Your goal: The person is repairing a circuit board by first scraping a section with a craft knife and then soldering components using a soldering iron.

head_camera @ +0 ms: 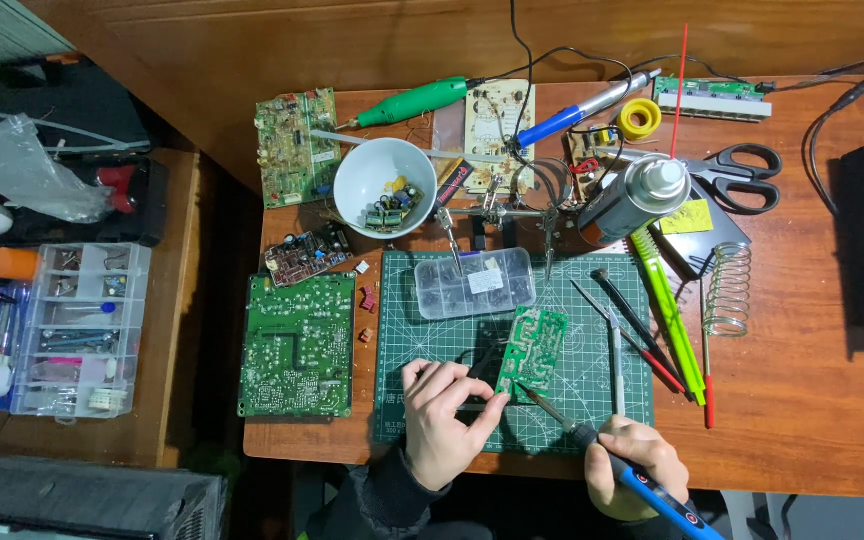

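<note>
1. A small green circuit board (532,352), flat, rectangular and glossy with pale tracks, is lying on the gridded green cutting mat (592,400) on the wooden surface (802,400). It is sitting just below the clear plastic parts box (474,283).
2. The board's long axis is running from near the person up and slightly right, towards the parts box; its near left corner is pointing at the left hand (444,405).
3. The left hand's grip is pinching a thin dark tool against the board's near edge, fingers pressed together around it; what the tool is cannot be told.
4. The right hand (632,462) is wrapping its grip closed around a soldering iron (612,460) with a blue and black handle. Its slim metal tip is slanting up and left, meeting the board's near corner.
5. Right of the board, tweezers and probes (632,335) are lying near the mat's right edge, leaving a bare strip of mat between.
6. Left of the board, a larger green circuit board (297,345) is lying beyond the mat, well apart.
7. The surface's front edge is running just under both wrists.
</note>
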